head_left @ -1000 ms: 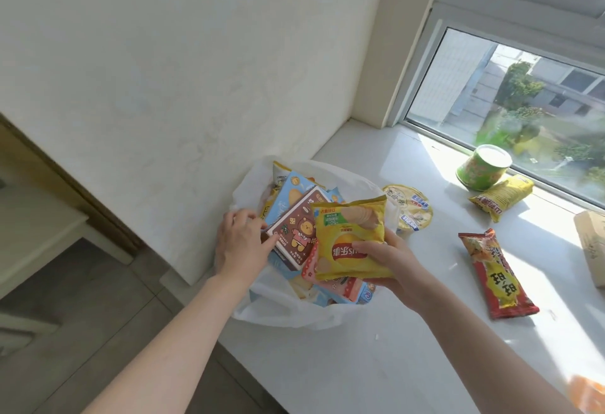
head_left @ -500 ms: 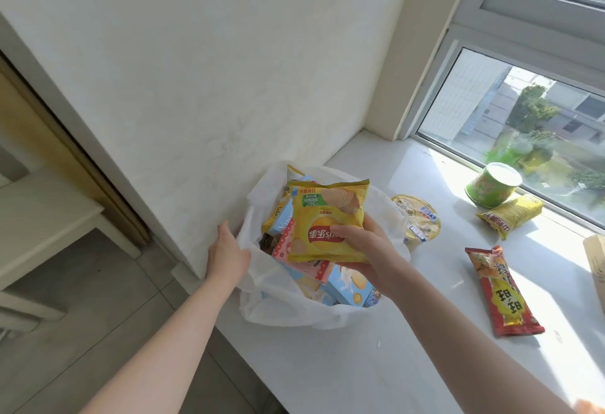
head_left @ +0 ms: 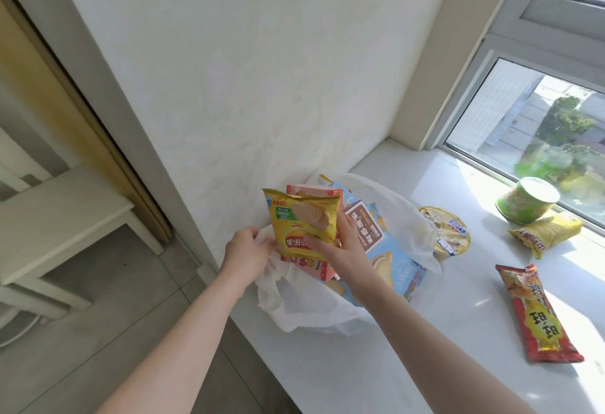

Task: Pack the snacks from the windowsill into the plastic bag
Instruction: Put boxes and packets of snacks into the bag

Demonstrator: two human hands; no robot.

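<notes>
A white plastic bag (head_left: 301, 305) sits at the left end of the windowsill (head_left: 409, 348), stuffed with snack boxes, a pale blue box (head_left: 389, 266) among them. My right hand (head_left: 340, 249) holds a yellow chip bag (head_left: 301, 227) upright over the bag's left side. My left hand (head_left: 245, 249) grips the bag's left rim. Loose on the sill lie a round lidded cup (head_left: 448, 233), a green tub (head_left: 527, 199), a small yellow packet (head_left: 546, 233) and a long red packet (head_left: 537, 313).
A white wall (head_left: 262, 86) rises right behind the bag. The window (head_left: 530, 125) borders the sill at the right. Beyond the sill's left edge are the tiled floor (head_left: 98, 331) and a pale low table (head_left: 55, 217).
My right hand has swung the yellow chip bag left and stood it more upright at the bag's left side. My left hand has shifted along the rim. The camera tilted left.
</notes>
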